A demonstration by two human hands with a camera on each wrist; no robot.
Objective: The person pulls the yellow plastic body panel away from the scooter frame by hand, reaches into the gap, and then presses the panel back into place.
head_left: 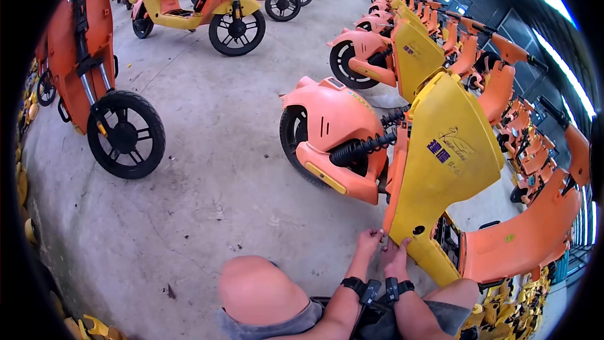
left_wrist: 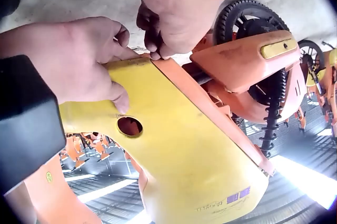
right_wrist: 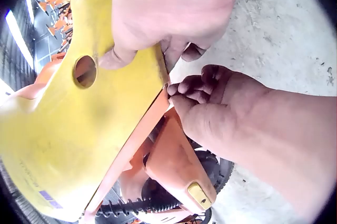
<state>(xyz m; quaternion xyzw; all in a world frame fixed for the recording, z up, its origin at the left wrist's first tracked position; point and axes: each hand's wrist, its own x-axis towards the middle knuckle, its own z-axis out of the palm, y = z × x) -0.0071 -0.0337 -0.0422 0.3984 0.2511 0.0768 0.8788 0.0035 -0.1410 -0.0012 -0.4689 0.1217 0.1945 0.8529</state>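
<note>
Right grip holds the yellow panel; left grip apparently touches its edge.

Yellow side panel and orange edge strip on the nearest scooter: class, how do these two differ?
The yellow side panel is broad; the orange edge strip is narrow. The panel has a round hole and purple markings; the strip shows neither. Both run side by side.

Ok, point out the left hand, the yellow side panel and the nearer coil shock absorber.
Left hand (right_wrist: 206, 112): right wrist view, middle of the hand.
Yellow side panel (head_left: 434, 186): head view, bare area below the lettering.
Nearer coil shock absorber (head_left: 362, 149): head view, midway along it.
</note>
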